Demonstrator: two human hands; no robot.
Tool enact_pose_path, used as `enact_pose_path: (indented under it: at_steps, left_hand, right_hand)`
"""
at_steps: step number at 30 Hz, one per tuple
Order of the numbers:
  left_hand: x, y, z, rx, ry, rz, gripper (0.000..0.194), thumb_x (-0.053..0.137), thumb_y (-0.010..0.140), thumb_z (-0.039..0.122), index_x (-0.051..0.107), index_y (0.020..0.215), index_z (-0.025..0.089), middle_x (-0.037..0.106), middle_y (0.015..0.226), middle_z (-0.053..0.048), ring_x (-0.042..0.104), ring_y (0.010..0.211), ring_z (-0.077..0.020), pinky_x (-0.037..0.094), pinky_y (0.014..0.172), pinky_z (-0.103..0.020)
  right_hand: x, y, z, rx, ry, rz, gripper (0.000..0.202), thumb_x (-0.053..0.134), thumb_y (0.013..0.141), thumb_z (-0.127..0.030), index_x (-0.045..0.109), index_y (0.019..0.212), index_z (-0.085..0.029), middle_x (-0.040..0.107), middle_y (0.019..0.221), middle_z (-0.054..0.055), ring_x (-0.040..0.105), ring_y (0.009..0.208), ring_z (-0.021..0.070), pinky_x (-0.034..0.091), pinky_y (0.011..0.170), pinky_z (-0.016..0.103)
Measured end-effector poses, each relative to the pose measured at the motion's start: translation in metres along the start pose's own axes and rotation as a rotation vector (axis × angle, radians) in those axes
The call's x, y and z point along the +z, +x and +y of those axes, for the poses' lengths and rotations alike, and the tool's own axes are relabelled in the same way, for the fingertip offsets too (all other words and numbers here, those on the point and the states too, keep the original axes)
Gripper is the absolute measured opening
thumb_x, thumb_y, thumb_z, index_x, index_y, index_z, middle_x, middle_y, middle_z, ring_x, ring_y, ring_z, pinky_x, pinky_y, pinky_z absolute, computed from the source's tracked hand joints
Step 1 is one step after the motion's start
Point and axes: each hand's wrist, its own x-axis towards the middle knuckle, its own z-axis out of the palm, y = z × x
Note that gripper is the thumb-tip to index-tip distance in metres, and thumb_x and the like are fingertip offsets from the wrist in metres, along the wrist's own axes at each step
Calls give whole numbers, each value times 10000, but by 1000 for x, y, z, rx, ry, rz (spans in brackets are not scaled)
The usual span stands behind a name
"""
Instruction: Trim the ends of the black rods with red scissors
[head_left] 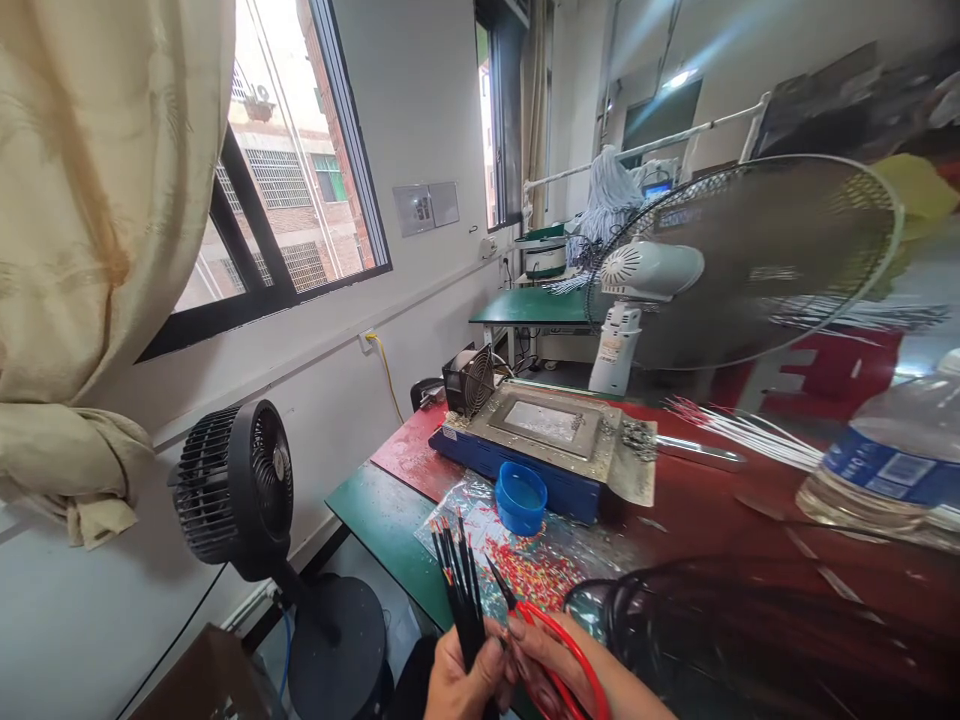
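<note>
My left hand [459, 680] sits at the bottom edge, closed around a bundle of black wires [459, 580] whose ends point up. Beside it, my right hand [551, 665] grips red-handled cutters [559, 650], their dark tip near the wire ends. A coil of black wire [720, 625] lies just right of my hands. Under the wire ends, coloured wire scraps [536, 570] litter a clear plastic sheet on the table's front edge.
A blue solder pot [540, 440] with a metal tray stands mid-table, a blue cup [521, 497] before it. A white desk fan [750, 265], white wires [750, 435] and a water bottle [885, 470] are right. A black floor fan [236, 490] stands left, beside the table edge.
</note>
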Motion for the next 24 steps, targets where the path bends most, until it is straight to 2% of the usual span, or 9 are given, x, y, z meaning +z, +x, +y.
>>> enact_pose_path:
  at_steps: [6, 16, 19, 24]
  left_hand:
    - [-1, 0, -4, -29, -71, 48, 374, 720, 526, 449, 607, 674, 125, 499, 445, 46, 366, 335, -6, 182, 392, -195]
    - [-2, 2, -4, -20, -108, 8, 336, 703, 560, 431, 602, 660, 127, 486, 446, 47, 361, 347, -8, 189, 396, -196]
    - [-1, 3, -2, -5, -64, 13, 349, 696, 561, 448, 579, 624, 125, 473, 445, 46, 350, 352, -10, 191, 404, -204]
    - [-1, 5, -1, 27, 50, 91, 372, 683, 563, 472, 569, 620, 123, 445, 421, 58, 336, 366, -15, 197, 424, -213]
  right_hand:
    - [-1, 0, 0, 34, -23, 3, 540, 554, 612, -687, 506, 527, -156, 416, 374, -54, 342, 336, 44, 229, 366, 191]
    - [-1, 0, -3, 54, 1, -50, 554, 562, 599, -695, 514, 519, -148, 406, 356, -55, 321, 296, 37, 208, 333, 186]
    - [0, 0, -3, 20, 0, -10, 575, 554, 578, -718, 475, 475, -157, 389, 338, -57, 310, 291, 37, 202, 334, 189]
    - [1, 1, -4, -9, -27, 53, 570, 520, 638, -702, 464, 474, -159, 386, 336, -57, 343, 320, 42, 231, 381, 189]
